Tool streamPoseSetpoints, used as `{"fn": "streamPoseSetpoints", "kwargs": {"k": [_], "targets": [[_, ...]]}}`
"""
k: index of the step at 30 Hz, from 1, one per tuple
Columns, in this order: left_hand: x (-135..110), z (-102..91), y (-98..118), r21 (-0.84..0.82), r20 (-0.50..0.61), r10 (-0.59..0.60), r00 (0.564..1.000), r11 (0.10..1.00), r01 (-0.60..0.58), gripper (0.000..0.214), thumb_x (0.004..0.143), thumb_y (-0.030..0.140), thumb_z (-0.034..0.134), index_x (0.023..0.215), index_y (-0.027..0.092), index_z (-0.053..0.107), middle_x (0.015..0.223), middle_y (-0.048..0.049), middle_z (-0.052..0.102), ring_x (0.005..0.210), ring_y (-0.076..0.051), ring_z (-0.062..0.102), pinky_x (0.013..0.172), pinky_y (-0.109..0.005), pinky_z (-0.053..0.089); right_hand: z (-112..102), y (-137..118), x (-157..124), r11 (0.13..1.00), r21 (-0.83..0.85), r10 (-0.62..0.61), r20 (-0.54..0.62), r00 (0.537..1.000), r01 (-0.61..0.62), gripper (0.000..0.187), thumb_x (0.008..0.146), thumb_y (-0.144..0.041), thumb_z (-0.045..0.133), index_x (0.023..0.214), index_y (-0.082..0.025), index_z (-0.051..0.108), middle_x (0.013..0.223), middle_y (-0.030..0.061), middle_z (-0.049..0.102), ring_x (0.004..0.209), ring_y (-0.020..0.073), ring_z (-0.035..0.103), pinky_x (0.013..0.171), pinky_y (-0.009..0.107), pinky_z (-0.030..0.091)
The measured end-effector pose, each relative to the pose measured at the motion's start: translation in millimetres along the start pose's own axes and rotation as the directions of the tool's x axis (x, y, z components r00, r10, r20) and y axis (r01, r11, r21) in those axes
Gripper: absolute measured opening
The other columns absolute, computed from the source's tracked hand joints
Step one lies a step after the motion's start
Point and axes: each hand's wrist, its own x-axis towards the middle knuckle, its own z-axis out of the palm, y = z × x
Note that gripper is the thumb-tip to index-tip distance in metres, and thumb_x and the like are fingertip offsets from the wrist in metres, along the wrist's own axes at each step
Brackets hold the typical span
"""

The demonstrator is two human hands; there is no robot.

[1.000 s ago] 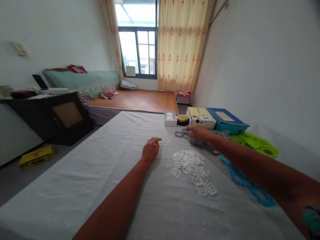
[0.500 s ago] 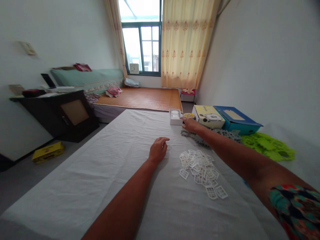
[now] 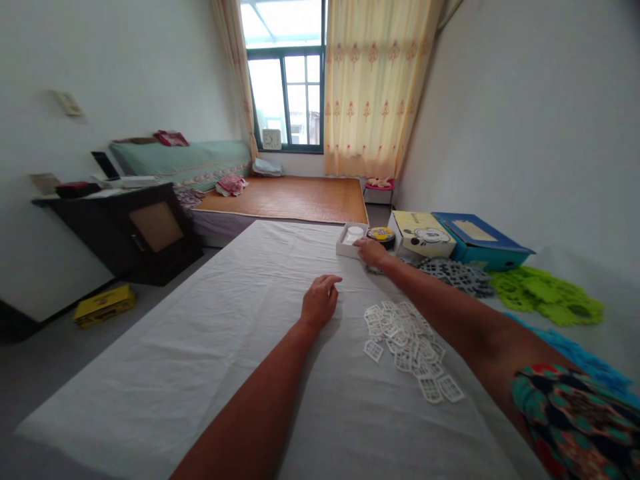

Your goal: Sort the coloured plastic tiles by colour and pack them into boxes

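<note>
My right hand (image 3: pixel 372 253) reaches to the far end of the table and grips the near right edge of a small white open box (image 3: pixel 345 249). A round white item (image 3: pixel 355 233) lies inside that box. Right beside it is a round black tin with a yellow lid (image 3: pixel 381 236). My left hand (image 3: pixel 321 299) rests on the white cloth (image 3: pixel 240 307), loosely curved with the index finger stretched out, and holds nothing. To the right of it lies a loose pile of small white lattice pieces (image 3: pixel 400 333), like window grids.
Along the right side stand a yellow cartoon box (image 3: pixel 420 230) and a blue box (image 3: pixel 483 243). Grey pieces (image 3: pixel 455 275), bright green pieces (image 3: pixel 550 293) and blue pieces (image 3: pixel 580 357) lie there too. Beyond the table is a bed (image 3: pixel 305 197); a dark cabinet (image 3: pixel 145 233) stands left.
My right hand has moved slightly closer and now holds the white box's edge; the box has turned a little. My left hand has stayed in place. The view has shifted slightly.
</note>
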Motion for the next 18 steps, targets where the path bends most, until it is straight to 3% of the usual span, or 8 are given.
{"fn": "streamPoseSetpoints", "kwargs": {"k": [4,9,13,18], "targets": [[7,-8.9,-4,-0.097,-0.144,-0.114,0.983,0.990,0.101,0.035,0.086,0.013,0.042,0.110,0.021,0.066,0.112,-0.0078,0.066,0.105,-0.020,0.060,0.086,-0.032,0.050,-19,-34,-32,0.994,-0.001,-0.108,-0.030,0.994,0.108,0.024,0.087,-0.026,0.051,0.105,-0.021,0.067,0.109,0.0084,0.066,0.097,0.0213,0.062,0.080,0.027,0.044],[18,-35.9,-17,-0.315,-0.337,-0.329,0.882,0.922,0.223,0.033,0.087,0.024,0.042,0.110,0.016,0.064,0.112,-0.0106,0.065,0.095,-0.019,0.063,0.077,-0.029,0.050,-43,-75,-109,0.956,0.078,-0.274,-0.112,0.955,0.283,0.020,0.087,-0.028,0.052,0.099,-0.021,0.065,0.099,0.0053,0.065,0.083,0.0176,0.061,0.069,0.025,0.040],[21,-52.2,-18,-0.465,-0.224,-0.469,0.854,0.822,0.330,0.039,0.083,0.033,0.045,0.113,0.016,0.064,0.112,-0.0096,0.065,0.086,-0.017,0.063,0.061,-0.025,0.047,-50,-100,-184,0.913,0.101,-0.391,-0.067,0.918,0.396,0.017,0.088,-0.024,0.050,0.099,-0.023,0.063,0.097,0.0043,0.064,0.077,0.0146,0.058,0.065,0.025,0.038],[14,-51.4,-4,-0.398,0.090,-0.511,0.855,0.768,0.501,0.047,0.073,0.046,0.058,0.108,0.017,0.069,0.103,-0.0088,0.069,0.080,-0.017,0.060,0.055,-0.022,0.041,-51,-110,-249,0.884,0.076,-0.462,-0.016,0.887,0.462,0.010,0.086,-0.020,0.053,0.091,-0.020,0.063,0.087,0.0034,0.063,0.071,0.0141,0.057,0.062,0.026,0.036]]}}
